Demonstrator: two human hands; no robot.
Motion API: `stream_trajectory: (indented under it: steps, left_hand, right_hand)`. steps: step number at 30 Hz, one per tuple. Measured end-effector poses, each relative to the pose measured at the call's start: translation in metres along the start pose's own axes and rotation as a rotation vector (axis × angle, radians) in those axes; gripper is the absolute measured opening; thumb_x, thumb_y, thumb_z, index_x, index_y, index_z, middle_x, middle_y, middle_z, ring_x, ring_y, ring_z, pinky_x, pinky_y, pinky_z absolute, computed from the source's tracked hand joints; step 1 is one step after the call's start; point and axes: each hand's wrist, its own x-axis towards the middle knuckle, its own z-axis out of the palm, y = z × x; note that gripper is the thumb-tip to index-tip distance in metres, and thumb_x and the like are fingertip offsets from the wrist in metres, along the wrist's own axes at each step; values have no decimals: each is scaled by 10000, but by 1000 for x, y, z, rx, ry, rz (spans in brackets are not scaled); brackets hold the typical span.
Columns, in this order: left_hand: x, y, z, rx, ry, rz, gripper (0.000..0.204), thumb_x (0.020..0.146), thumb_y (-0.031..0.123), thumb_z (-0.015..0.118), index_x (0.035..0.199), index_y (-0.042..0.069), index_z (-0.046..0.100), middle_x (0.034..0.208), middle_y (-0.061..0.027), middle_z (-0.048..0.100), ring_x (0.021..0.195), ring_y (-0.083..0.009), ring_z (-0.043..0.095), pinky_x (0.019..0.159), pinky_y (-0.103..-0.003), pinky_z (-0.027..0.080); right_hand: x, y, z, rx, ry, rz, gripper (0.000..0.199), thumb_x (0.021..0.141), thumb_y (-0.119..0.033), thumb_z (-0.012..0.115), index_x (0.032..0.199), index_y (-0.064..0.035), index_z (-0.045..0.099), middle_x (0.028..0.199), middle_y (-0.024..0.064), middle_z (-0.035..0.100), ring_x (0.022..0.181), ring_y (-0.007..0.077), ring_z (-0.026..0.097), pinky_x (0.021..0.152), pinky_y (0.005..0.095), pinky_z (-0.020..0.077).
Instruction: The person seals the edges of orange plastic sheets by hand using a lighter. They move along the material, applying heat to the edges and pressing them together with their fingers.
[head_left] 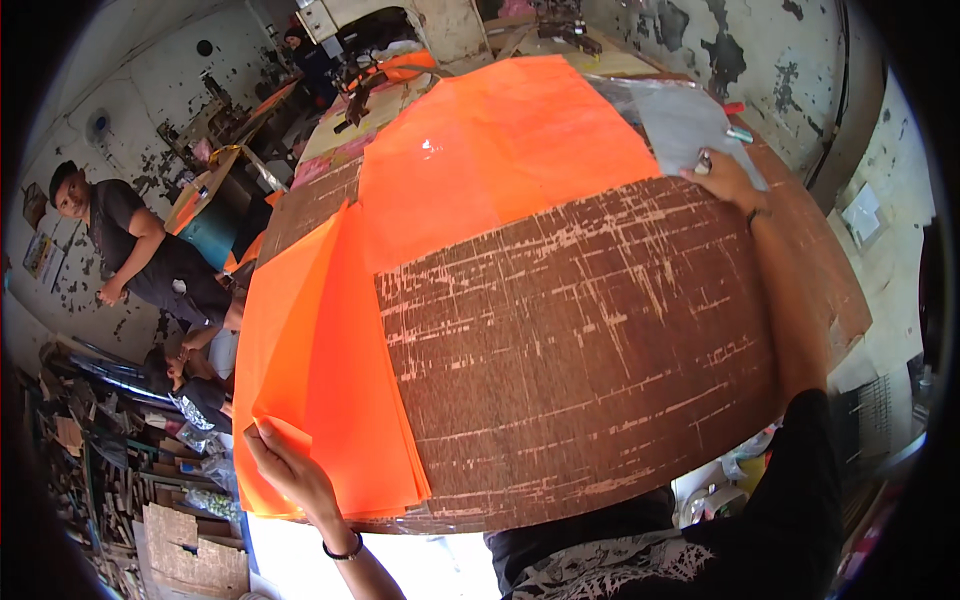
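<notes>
left hand (292, 475) narrow, pinching near-left corner of the orange sheets (360, 430), top one bowed up, probably so layers part; stack sits on the left of the scratched brown board (570, 350), likely for easy reach. right hand (727, 180) at grey plastic sheet (690, 125), maybe steadying; small metallic thing (704, 162) at fingers, can't tell if gripped.

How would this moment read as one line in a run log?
left hand: at raised fold of orange sheets | right hand: at grey sheet, small metallic item unclear | under: scratched brown board
</notes>
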Motion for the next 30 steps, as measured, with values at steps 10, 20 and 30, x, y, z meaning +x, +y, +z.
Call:
stream_trajectory:
  steps: [10,20,30]
  left_hand:
    - [-2,110,44,-49,-869,419,214,880,110,632,882,-61,503,631,-247,512,595,-417,531,555,-451,423]
    - [-12,185,138,-1143,-1345,-520,392,960,306,562,1118,-44,484,816,-54,537,934,-196,619,798,-346,520]
    - [30,45,153,197,-1058,475,920,842,562,610,1422,-72,281,1475,-237,324,1398,-335,282,1152,-435,224]
  right_hand:
    - [-6,-33,-11,-187,16,283,645,796,-625,603,1119,-66,604,948,222,674,927,390,647,793,473,512]
    - [-3,-91,-30,2,211,174,501,829,-491,654,975,-14,603,847,187,687,763,411,653,675,445,525]
    - [-19,-166,-67,493,-678,63,511,841,-562,643,718,-92,484,621,-13,470,585,93,559,422,259,322]
